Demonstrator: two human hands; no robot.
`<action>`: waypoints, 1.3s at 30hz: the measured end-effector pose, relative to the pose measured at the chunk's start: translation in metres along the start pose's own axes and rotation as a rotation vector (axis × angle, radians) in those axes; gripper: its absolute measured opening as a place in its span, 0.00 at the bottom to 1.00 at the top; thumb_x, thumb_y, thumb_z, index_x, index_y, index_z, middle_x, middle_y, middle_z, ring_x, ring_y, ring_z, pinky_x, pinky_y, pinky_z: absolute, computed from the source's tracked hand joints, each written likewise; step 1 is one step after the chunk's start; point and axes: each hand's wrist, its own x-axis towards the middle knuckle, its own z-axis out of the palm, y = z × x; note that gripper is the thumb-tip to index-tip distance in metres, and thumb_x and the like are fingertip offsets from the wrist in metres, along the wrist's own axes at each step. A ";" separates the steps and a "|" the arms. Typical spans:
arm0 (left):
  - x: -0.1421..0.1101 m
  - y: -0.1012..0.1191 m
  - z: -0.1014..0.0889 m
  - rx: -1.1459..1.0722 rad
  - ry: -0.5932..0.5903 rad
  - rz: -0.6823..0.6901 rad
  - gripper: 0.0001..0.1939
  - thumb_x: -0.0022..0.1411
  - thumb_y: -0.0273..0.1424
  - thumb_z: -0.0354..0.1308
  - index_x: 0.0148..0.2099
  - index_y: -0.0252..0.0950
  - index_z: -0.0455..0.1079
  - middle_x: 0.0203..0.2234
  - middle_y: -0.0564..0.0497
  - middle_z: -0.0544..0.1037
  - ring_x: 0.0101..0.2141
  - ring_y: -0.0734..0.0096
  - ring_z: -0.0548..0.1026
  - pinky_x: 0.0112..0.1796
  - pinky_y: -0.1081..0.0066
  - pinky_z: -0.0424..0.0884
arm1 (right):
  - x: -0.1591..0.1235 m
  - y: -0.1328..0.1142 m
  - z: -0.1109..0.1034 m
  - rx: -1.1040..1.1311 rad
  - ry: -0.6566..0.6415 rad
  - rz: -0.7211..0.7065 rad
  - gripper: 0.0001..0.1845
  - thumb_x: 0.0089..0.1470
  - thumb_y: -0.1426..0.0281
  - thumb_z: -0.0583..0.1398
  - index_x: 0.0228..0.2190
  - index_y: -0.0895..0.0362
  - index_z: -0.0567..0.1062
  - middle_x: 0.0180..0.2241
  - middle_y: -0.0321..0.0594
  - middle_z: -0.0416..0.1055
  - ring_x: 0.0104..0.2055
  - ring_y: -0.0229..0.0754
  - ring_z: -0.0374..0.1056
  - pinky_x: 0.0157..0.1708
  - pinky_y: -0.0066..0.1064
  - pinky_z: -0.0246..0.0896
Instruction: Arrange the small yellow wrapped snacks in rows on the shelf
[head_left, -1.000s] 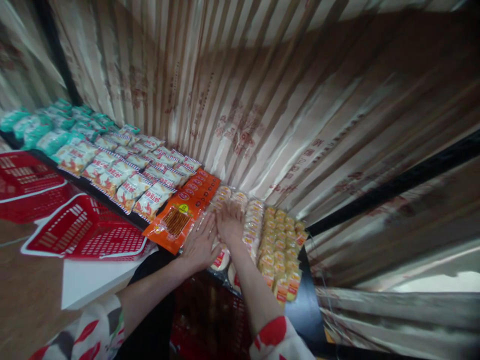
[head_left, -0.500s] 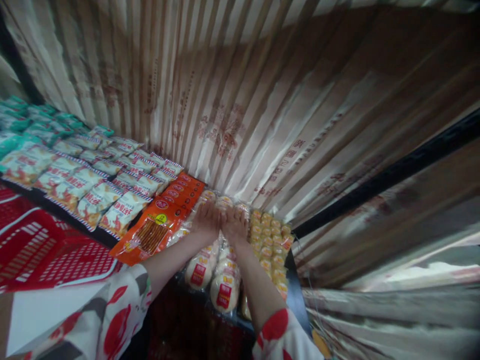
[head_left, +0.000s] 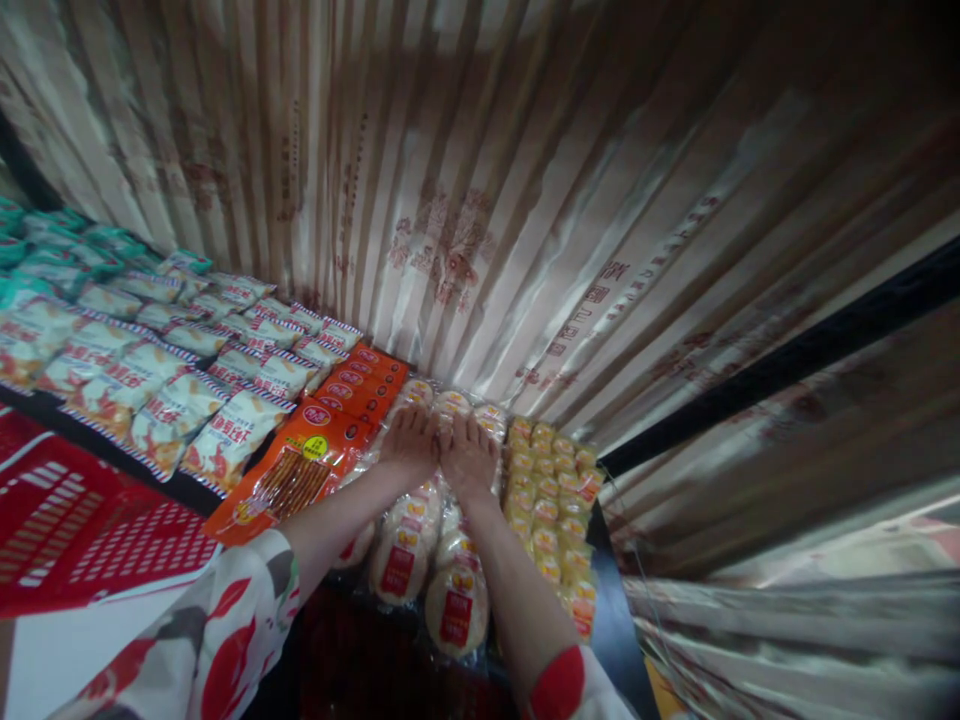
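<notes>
Both my hands rest palm down, side by side, on rows of clear-wrapped round buns with red labels (head_left: pixel 398 560) laid on a dark shelf. My left hand (head_left: pixel 409 440) lies flat with fingers stretched toward the back of the bun rows. My right hand (head_left: pixel 469 452) lies flat beside it, fingers spread, touching the same bags. Neither hand grips anything. Orange packs of snack sticks (head_left: pixel 300 470) lie just left of my left hand. Yellow packets (head_left: pixel 551 495) sit in rows just right of my right hand.
White snack bags with red and blue print (head_left: pixel 172 390) and teal bags (head_left: pixel 45 235) fill the shelf to the left. A red plastic basket (head_left: pixel 82 530) sits at lower left. A pleated, shiny printed curtain (head_left: pixel 465 200) hangs right behind the goods.
Both hands slid further back along the bun rows, uncovering the front buns. The view has shifted left to right, so the baskets sit lower left now.
</notes>
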 end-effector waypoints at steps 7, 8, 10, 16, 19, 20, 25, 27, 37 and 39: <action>-0.001 -0.007 0.002 0.028 0.033 0.014 0.24 0.67 0.31 0.42 0.61 0.29 0.63 0.57 0.37 0.69 0.59 0.51 0.62 0.56 0.52 0.55 | 0.002 -0.008 -0.001 0.029 -0.007 0.013 0.26 0.64 0.63 0.46 0.60 0.56 0.63 0.61 0.47 0.62 0.63 0.52 0.55 0.60 0.45 0.45; -0.001 -0.008 0.002 0.032 0.034 0.013 0.24 0.67 0.31 0.42 0.61 0.29 0.63 0.57 0.37 0.69 0.59 0.51 0.62 0.56 0.52 0.55 | 0.002 -0.009 -0.001 0.033 -0.007 0.009 0.26 0.64 0.63 0.46 0.60 0.56 0.63 0.61 0.47 0.62 0.62 0.52 0.56 0.60 0.44 0.45; -0.001 -0.010 0.002 0.035 0.037 0.011 0.24 0.66 0.32 0.43 0.61 0.29 0.64 0.57 0.37 0.69 0.59 0.51 0.62 0.56 0.52 0.55 | 0.002 -0.011 -0.002 0.038 -0.005 0.000 0.26 0.64 0.64 0.46 0.60 0.56 0.64 0.61 0.47 0.62 0.62 0.52 0.56 0.59 0.44 0.46; -0.001 -0.013 0.006 0.010 0.055 0.016 0.24 0.66 0.32 0.42 0.61 0.32 0.63 0.57 0.37 0.69 0.59 0.50 0.62 0.56 0.49 0.55 | 0.003 -0.013 -0.001 0.052 0.002 0.003 0.25 0.64 0.64 0.46 0.59 0.57 0.64 0.61 0.49 0.61 0.62 0.53 0.56 0.59 0.46 0.45; 0.000 -0.014 0.007 0.005 0.062 0.003 0.24 0.66 0.32 0.42 0.60 0.32 0.64 0.56 0.37 0.70 0.59 0.51 0.63 0.57 0.50 0.55 | 0.003 -0.013 -0.002 0.053 -0.017 0.015 0.26 0.64 0.63 0.46 0.59 0.57 0.64 0.61 0.51 0.61 0.62 0.52 0.56 0.59 0.46 0.46; 0.000 -0.014 0.006 0.004 0.065 0.000 0.24 0.66 0.33 0.42 0.60 0.32 0.65 0.56 0.38 0.70 0.59 0.51 0.63 0.57 0.50 0.56 | 0.003 -0.013 -0.003 0.048 -0.012 0.019 0.26 0.64 0.63 0.46 0.59 0.58 0.64 0.61 0.51 0.62 0.62 0.52 0.56 0.59 0.46 0.46; 0.002 -0.013 -0.002 -0.016 0.074 -0.009 0.23 0.66 0.35 0.43 0.59 0.32 0.64 0.59 0.37 0.66 0.60 0.50 0.62 0.58 0.50 0.55 | 0.008 -0.006 -0.008 -0.002 0.021 0.025 0.27 0.63 0.62 0.47 0.61 0.57 0.62 0.63 0.51 0.57 0.65 0.54 0.50 0.62 0.47 0.42; 0.003 -0.010 -0.006 -0.028 0.065 -0.008 0.24 0.66 0.35 0.44 0.60 0.31 0.63 0.61 0.37 0.64 0.61 0.49 0.60 0.59 0.50 0.54 | 0.012 0.000 -0.010 -0.013 -0.015 0.048 0.28 0.63 0.60 0.47 0.61 0.56 0.61 0.64 0.51 0.54 0.67 0.55 0.48 0.62 0.48 0.41; 0.020 0.007 -0.012 -0.054 -0.036 0.064 0.23 0.66 0.35 0.44 0.60 0.34 0.63 0.62 0.41 0.64 0.63 0.49 0.56 0.60 0.49 0.54 | 0.033 0.015 -0.017 0.013 -0.154 0.118 0.30 0.63 0.55 0.47 0.62 0.52 0.60 0.67 0.52 0.47 0.68 0.60 0.40 0.56 0.56 0.52; 0.023 0.007 -0.011 -0.055 -0.058 0.065 0.23 0.66 0.34 0.44 0.61 0.34 0.62 0.62 0.42 0.63 0.63 0.51 0.56 0.60 0.50 0.54 | 0.038 0.016 -0.016 0.035 -0.179 0.105 0.30 0.63 0.55 0.46 0.62 0.51 0.59 0.67 0.52 0.46 0.68 0.60 0.40 0.56 0.57 0.52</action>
